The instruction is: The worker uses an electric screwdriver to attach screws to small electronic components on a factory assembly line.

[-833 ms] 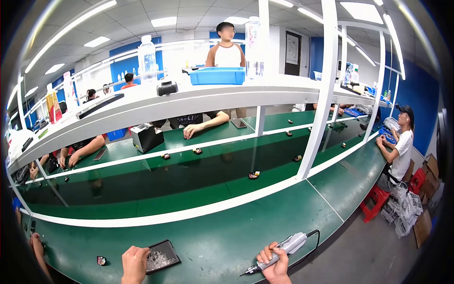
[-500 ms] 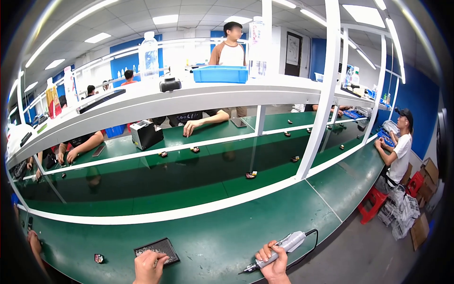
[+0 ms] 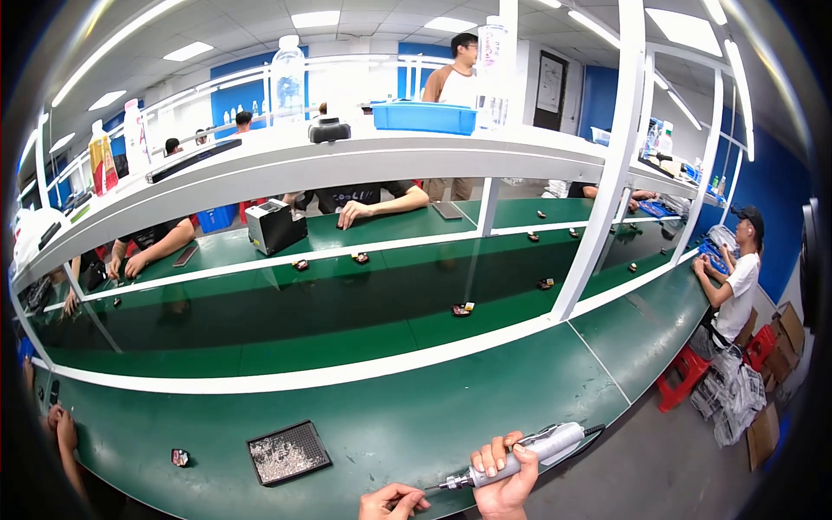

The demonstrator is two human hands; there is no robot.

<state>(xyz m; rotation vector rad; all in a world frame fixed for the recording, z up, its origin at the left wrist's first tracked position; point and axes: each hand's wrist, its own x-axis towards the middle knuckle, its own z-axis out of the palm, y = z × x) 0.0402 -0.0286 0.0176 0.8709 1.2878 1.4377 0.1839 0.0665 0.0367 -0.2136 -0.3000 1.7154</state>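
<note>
My right hand (image 3: 503,481) is wrapped around a grey electric screwdriver (image 3: 550,443), which lies nearly level with its bit pointing left. A black cord leaves its rear end. My left hand (image 3: 390,503) is closed in a pinch right at the tip of the bit; whatever is between the fingertips is too small to make out. To the left and beyond that hand, a black perforated tray (image 3: 314,434) rests on the green bench, with many tiny silvery screws (image 3: 284,459) spread in it. Further left lies a small black and red part (image 3: 179,458).
Beyond a white rail (image 3: 347,377) runs a dark green conveyor belt (image 3: 364,303) carrying several small parts. A white shelf (image 3: 416,162) on uprights spans above, with bottles and a blue bin (image 3: 425,117). Another person's hand (image 3: 62,425) is at the left edge. Co-workers sit across and right.
My left hand has moved right from the screw tray to the screwdriver's bit. The screwdriver has turned closer to level, and the whole view has shifted slightly.
</note>
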